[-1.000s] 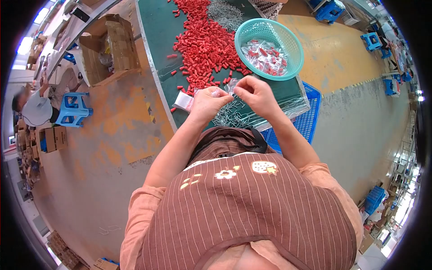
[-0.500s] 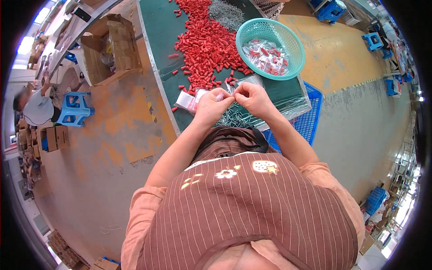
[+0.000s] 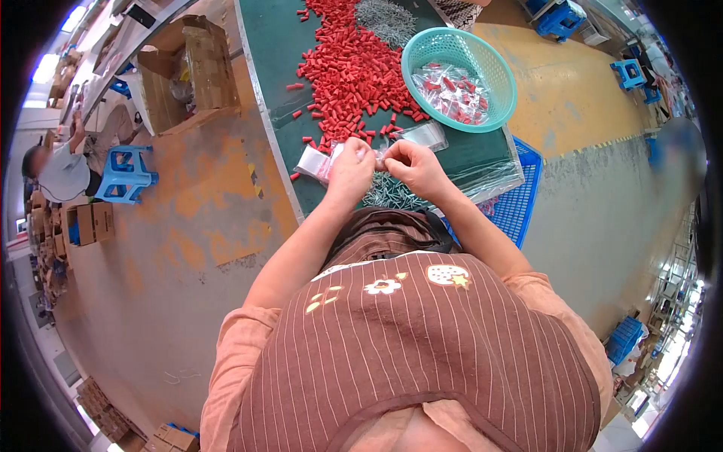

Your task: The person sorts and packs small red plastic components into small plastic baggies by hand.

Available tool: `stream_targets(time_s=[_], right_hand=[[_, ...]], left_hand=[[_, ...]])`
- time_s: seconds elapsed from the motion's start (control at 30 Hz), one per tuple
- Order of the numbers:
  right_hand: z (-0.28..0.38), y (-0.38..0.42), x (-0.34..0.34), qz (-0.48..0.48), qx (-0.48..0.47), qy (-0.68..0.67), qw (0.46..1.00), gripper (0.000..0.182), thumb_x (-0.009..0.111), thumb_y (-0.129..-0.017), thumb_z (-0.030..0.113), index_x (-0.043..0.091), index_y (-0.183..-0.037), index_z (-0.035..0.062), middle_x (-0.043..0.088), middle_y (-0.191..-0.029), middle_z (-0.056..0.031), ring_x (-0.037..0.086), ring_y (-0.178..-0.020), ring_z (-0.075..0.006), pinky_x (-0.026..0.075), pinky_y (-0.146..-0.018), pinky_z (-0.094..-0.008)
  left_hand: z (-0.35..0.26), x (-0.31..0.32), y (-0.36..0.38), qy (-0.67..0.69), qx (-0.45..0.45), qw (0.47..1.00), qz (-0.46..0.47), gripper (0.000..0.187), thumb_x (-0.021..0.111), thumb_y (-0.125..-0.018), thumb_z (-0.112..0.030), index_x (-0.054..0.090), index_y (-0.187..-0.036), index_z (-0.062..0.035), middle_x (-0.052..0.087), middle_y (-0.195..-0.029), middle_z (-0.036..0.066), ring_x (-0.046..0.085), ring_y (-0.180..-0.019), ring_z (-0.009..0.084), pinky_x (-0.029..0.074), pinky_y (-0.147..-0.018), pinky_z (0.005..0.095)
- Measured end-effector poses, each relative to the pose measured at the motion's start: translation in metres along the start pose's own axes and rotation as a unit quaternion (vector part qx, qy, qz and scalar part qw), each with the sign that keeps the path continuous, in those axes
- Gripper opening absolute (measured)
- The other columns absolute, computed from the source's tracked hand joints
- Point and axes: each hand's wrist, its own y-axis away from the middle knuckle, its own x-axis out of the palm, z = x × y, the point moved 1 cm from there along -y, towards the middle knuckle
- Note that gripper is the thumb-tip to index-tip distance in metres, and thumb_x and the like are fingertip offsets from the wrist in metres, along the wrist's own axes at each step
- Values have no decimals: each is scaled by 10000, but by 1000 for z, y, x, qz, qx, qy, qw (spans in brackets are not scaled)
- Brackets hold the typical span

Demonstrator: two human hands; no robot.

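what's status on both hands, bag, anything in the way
Left hand, right hand: fingers pinched at clear bag. Red plugs, loose screws close by, not blocking.

Glossy plastic basket (image 3: pixel 503 79), perforated.

Green tabletop (image 3: pixel 282 113): supports a central heap of red pieces (image 3: pixel 350 87). Positions relative to heap: pale metal screws (image 3: pixel 385 22), 1 o'clock; turquoise basket (image 3: pixel 507 83), 3; clear bags (image 3: pixel 425 135), 4; darker screws (image 3: pixel 392 194), 5; white packets (image 3: pixel 312 163), 7.

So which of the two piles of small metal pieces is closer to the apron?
The near pile, at the table's front edge; the far pile lies farther up, beside the red pieces.
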Motion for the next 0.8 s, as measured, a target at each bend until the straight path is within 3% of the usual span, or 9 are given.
stream_targets(time_s=[0.2,0.3,0.37,0.4,0.5,0.57,0.6,0.63,0.8], right_hand=[[-49,-16,8,41,-71,346,935,239,638,-771,127,598,-985,31,596,-958,-174,593,-949,-358,492,-809,-429],[-62,-18,22,66,-126,423,895,256,655,-763,157,573,-974,39,565,-924,-173,597,-913,-359,497,-780,-441],[-60,-22,32,62,-135,471,869,133,560,-795,98,559,-911,34,557,-900,-180,604,-892,-357,513,-737,-440],[-68,-23,31,86,-142,456,874,220,652,-766,100,520,-928,31,534,-954,-179,580,-879,-388,491,-747,-466],[-65,-20,30,114,-129,446,878,296,594,-810,110,562,-1102,73,554,-976,-186,583,-904,-392,494,-749,-471],[-63,-23,26,110,-137,426,887,216,585,-804,100,579,-1015,56,554,-954,-193,580,-877,-408,488,-731,-490],[-62,-24,24,113,-121,440,883,141,586,-797,97,586,-925,38,554,-923,-193,579,-852,-411,482,-721,-491],[-67,-28,23,99,-138,440,882,92,599,-786,96,589,-846,27,557,-872,-185,580,-824,-403,480,-705,-481],[-72,-30,23,115,-168,424,883,131,666,-757,72,590,-849,18,561,-885,-183,591,-806,-386,489,-696,-463]], left_hand=[[5,-36,-6,7,-23,999,-47,84,569,-876,-116,565,-892,-34,653,-744,77,572,-618,104,448,-543,271],[15,-44,-7,-46,-6,997,-69,121,589,-858,-124,605,-928,-27,653,-729,77,591,-603,112,468,-521,284],[20,-45,-7,-49,-16,995,-83,126,593,-849,-141,615,-912,-35,654,-708,84,595,-555,121,463,-482,296],[31,-46,-8,22,-69,996,-58,130,592,-855,-161,617,-892,-39,641,-706,88,610,-584,115,465,-496,295],[59,-39,-20,-369,99,924,-32,236,520,-847,-253,590,-878,-30,629,-797,218,614,-759,397,489,-688,473],[65,-31,-19,-359,233,898,-104,162,608,-793,-201,621,-868,-58,649,-772,140,653,-746,280,506,-657,415],[40,-31,-10,-94,64,991,-76,151,575,-862,-206,603,-874,-58,640,-707,123,654,-688,249,501,-633,391],[10,-39,1,-22,-25,998,-55,174,573,-894,-231,612,-861,-65,647,-702,105,652,-666,210,500,-628,370],[21,-40,-6,-66,-14,996,-49,161,624,-857,-222,625,-893,-65,653,-701,93,651,-653,207,499,-625,351]])
